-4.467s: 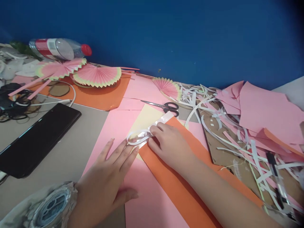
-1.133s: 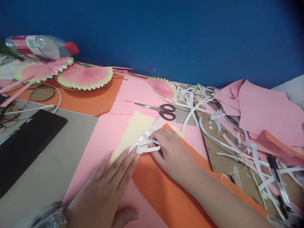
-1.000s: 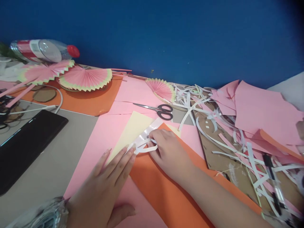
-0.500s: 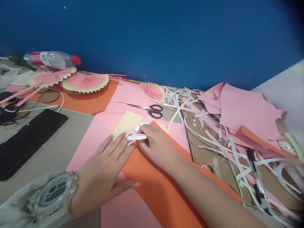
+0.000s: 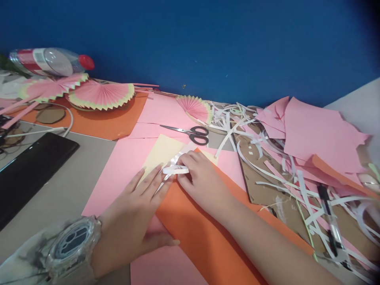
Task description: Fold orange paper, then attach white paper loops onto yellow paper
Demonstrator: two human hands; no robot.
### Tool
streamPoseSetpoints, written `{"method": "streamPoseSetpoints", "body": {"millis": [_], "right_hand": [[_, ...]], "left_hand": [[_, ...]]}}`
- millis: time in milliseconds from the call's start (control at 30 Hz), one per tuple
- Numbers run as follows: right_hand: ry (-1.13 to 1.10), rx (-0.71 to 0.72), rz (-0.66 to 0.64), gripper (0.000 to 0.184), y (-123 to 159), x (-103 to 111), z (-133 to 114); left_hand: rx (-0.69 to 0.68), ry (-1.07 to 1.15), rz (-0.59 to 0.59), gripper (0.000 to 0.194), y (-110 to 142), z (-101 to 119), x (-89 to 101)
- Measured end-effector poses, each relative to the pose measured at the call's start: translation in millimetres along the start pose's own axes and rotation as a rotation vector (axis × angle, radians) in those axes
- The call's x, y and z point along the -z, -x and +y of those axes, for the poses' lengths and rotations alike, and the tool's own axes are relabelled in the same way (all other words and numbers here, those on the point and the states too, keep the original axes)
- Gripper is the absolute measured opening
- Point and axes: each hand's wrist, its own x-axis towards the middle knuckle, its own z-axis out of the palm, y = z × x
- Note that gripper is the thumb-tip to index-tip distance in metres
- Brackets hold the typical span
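Note:
My left hand (image 5: pixel 135 208) lies flat with its fingers spread over pale yellow paper (image 5: pixel 162 152), pink paper (image 5: pixel 109 180) and the edge of an orange sheet (image 5: pixel 202 221). My right hand (image 5: pixel 204 176) is closed in a pinch at the top of the orange sheet. From its fingertips a curled white strip (image 5: pixel 175 170) loops out toward my left fingers. Just behind the strip, a shiny whitish band (image 5: pixel 175 158) runs along the paper edge. Part of the strip and the right fingertips are hidden.
Beyond my hands lie black-handled scissors (image 5: pixel 198 134). Folded pink paper fans (image 5: pixel 103 95) and a plastic bottle (image 5: pixel 53 61) sit at back left, a black phone (image 5: pixel 38 170) at left. Cardboard (image 5: pixel 258 186), white strips (image 5: pixel 303 190), pink scraps (image 5: pixel 320 134) and a pen (image 5: pixel 329 217) crowd the right.
The camera view has shifted slightly, so most things appear a little displaced. Both hands keep nearly the same pose, and the white strip stays in my right fingers.

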Motion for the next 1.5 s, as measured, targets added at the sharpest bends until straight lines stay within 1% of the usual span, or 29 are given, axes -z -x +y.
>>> {"method": "streamPoseSetpoints", "body": {"millis": [367,600,733,800,967,1100,1267,1333,1400,1500], "right_hand": [[0.068,-0.009,-0.020,0.010,0,-2,-2],[0.115,-0.016,-0.007,0.009,-1,-2,-3],[0.138,-0.027,0.009,0.009,0,0,-1],[0.116,-0.027,0.006,0.010,0,0,0],[0.055,-0.024,0.010,0.010,-1,2,0],[-0.017,-0.042,0.027,0.009,-1,4,0],[-0.183,-0.084,0.036,0.016,-1,11,-1],[-0.277,-0.092,0.010,0.020,0,17,-1],[-0.349,-0.089,-0.049,0.028,2,23,0],[-0.383,-0.113,-0.145,0.042,4,32,2]], "left_hand": [[0.082,0.065,0.019,0.093,-1,5,-3.5],[0.134,0.104,0.016,0.104,-3,11,-1.6],[0.081,0.104,0.044,0.107,-4,7,-1.0],[0.047,0.122,0.031,0.104,-6,2,0.5],[0.015,0.117,-0.015,0.091,-10,-7,2.1],[-0.006,0.090,-0.015,0.089,-9,-5,0.9],[0.042,0.059,0.019,0.087,-7,2,2.7],[0.044,0.040,0.026,0.088,-4,4,3.7],[0.032,0.019,0.029,0.090,1,6,4.8],[0.048,-0.016,0.043,0.090,9,9,6.7]]}}
